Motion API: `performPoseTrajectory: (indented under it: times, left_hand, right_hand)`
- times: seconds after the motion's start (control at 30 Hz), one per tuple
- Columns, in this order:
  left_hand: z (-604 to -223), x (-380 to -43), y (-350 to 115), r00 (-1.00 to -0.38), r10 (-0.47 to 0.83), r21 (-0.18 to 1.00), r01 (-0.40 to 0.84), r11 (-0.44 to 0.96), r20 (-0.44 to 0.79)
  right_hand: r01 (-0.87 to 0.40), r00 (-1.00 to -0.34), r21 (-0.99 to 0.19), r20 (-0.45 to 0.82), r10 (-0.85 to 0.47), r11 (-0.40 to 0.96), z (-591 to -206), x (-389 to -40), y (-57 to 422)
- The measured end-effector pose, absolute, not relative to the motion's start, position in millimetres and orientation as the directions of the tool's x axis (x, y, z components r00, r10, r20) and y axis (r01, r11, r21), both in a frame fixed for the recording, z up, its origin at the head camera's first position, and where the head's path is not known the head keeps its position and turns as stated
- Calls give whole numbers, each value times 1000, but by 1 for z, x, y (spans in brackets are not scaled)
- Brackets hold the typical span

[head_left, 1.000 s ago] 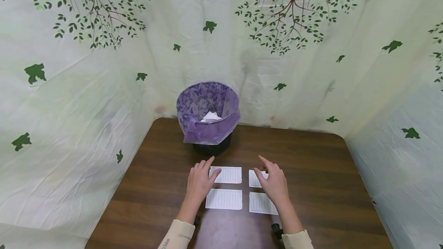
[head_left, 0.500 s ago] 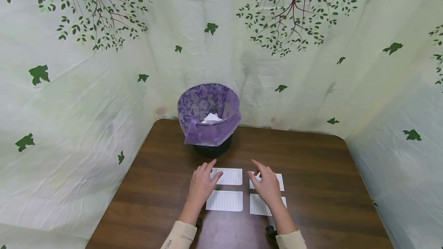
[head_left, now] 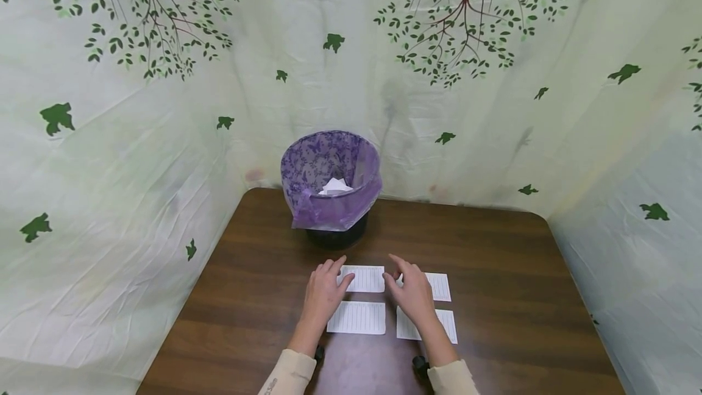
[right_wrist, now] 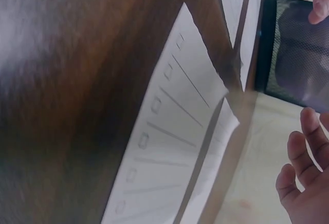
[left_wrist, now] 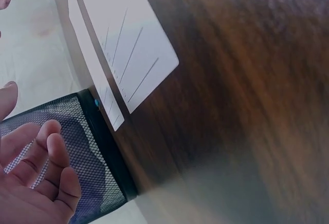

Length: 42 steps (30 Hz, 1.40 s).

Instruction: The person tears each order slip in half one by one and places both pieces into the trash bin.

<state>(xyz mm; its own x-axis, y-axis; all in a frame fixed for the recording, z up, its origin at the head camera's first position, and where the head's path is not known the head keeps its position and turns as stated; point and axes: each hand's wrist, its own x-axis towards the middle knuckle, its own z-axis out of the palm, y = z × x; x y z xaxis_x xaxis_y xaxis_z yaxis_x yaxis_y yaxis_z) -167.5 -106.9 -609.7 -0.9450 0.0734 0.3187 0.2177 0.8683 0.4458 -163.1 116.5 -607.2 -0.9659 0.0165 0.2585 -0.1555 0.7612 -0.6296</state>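
Note:
Lined white paper pieces lie on the brown table in two rows. Above the left pair, the far-left paper (head_left: 366,279) and near-left paper (head_left: 359,319), hovers my left hand (head_left: 322,292), fingers relaxed and holding nothing. My right hand (head_left: 412,295) is over the far-right paper (head_left: 440,287) and near-right paper (head_left: 446,324), partly covering both; its thumb and index finger are apart. Both wrist views show loosely bent fingers with nothing in them, the left hand (left_wrist: 38,178) and right hand (right_wrist: 311,183) raised off the table. Small checkboxes line the near paper (right_wrist: 164,121) in the right wrist view.
Beyond the papers stands a dark mesh wastebasket (head_left: 336,238) with a purple patterned liner (head_left: 337,211) folded over its rim. White paper scraps (head_left: 336,186) sit inside it. A leaf-printed curtain (head_left: 411,108) surrounds the wooden table (head_left: 493,249) at the back and sides.
My right hand has moved left, toward the left hand, uncovering more of the right-hand papers. The left hand has shifted slightly right. The papers and wastebasket stay put.

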Motion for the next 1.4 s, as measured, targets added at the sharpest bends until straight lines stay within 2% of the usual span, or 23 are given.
performPoseTrajectory:
  times: [0.27, 0.57, 1.07, 1.4]
  left_hand:
    - [-615, -170, -105, -948, 86, 450, 224, 864, 308]
    - [-625, -177, -102, -937, 114, 424, 255, 869, 329]
    - [-629, -190, -96, -972, 137, 450, 212, 868, 192]
    - [-629, -195, -91, -977, 136, 457, 198, 867, 164]
  right_hand:
    - [-129, -980, -610, 198, -7, 782, -612, -166, 106]
    - [-144, -982, -582, 187, -41, 800, -619, -173, 94]
    - [-168, -983, -545, 161, -94, 821, -632, -183, 80]
    - [-138, -990, -548, 85, -109, 825, -634, -193, 71]
